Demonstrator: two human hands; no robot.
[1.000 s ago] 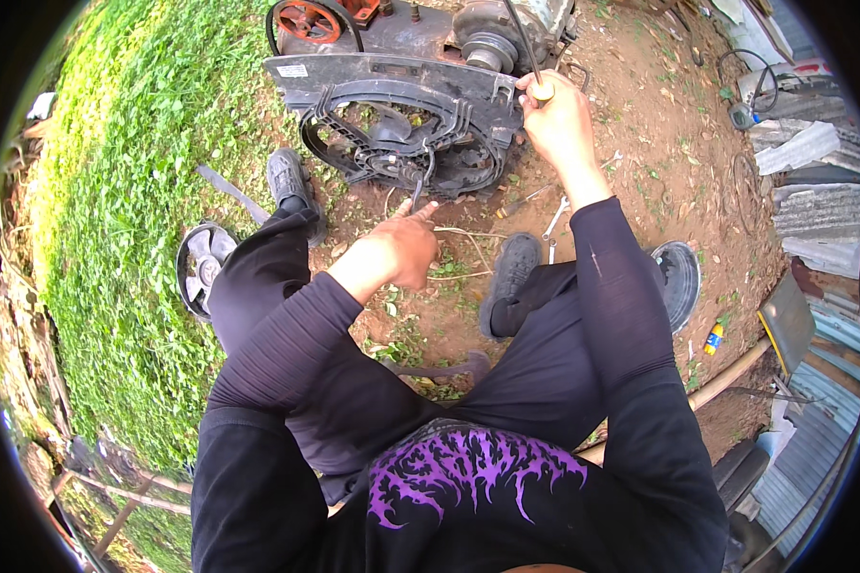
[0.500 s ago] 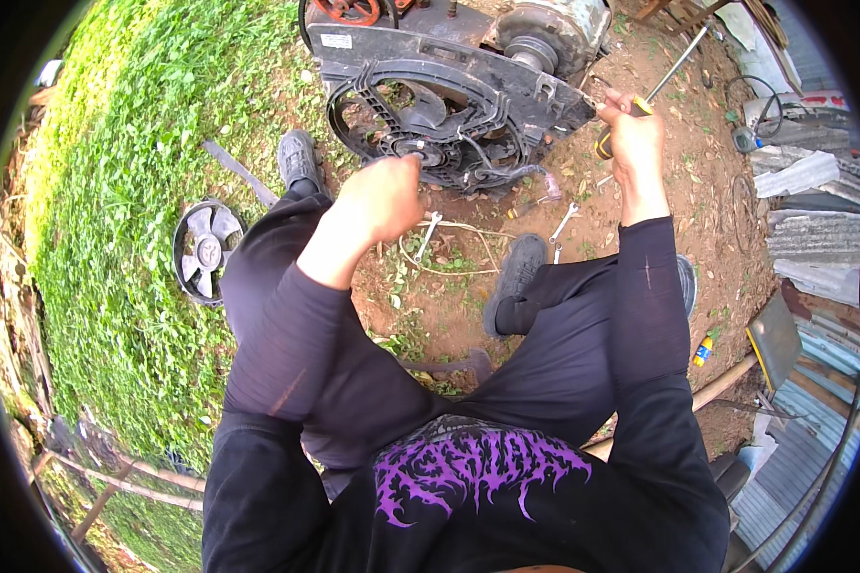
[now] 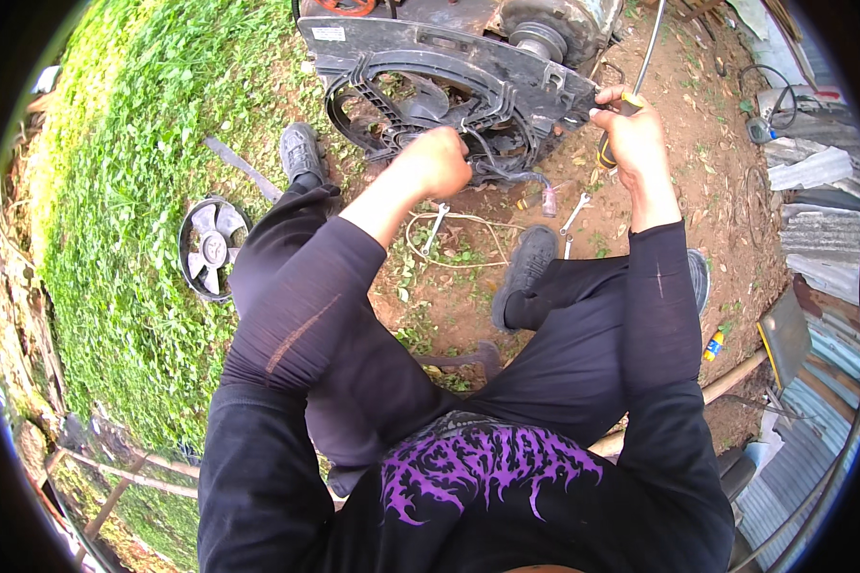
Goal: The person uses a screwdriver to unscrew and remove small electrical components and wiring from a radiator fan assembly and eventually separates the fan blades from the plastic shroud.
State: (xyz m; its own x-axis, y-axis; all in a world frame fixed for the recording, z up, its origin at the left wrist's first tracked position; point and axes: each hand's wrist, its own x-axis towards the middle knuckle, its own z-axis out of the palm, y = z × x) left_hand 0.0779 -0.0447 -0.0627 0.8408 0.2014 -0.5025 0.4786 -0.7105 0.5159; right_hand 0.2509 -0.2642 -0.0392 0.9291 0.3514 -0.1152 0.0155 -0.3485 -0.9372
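A black plastic fan shroud [image 3: 430, 46] stands in front of me, its round frame holding a dark fan with a motor at the hub. My left hand [image 3: 432, 164] is closed in front of the hub; what its fingers grip, if anything, is hidden. At the shroud's right end, my right hand [image 3: 633, 141] wraps round a yellow-and-black screwdriver [image 3: 606, 151]. Its long metal shaft points away from me, and my thumb and forefinger are close to the shroud's corner. A cable with a pale connector [image 3: 548, 201] hangs from the lower right of the fan frame.
Two wrenches [image 3: 436, 229] [image 3: 574, 214] lie on the dirt between my feet, near a loop of cord [image 3: 468, 264]. A hammer [image 3: 487, 360] is closer to me. A loose fan wheel [image 3: 212, 250] rests on the grass at left. Behind the shroud sits a pulley [image 3: 539, 40]; corrugated sheets [image 3: 817, 229] line the right.
My left hand has shifted right across the front of the fan hub. The screwdriver in my right hand has swung so its shaft points more straight away from me. The view has shifted slightly.
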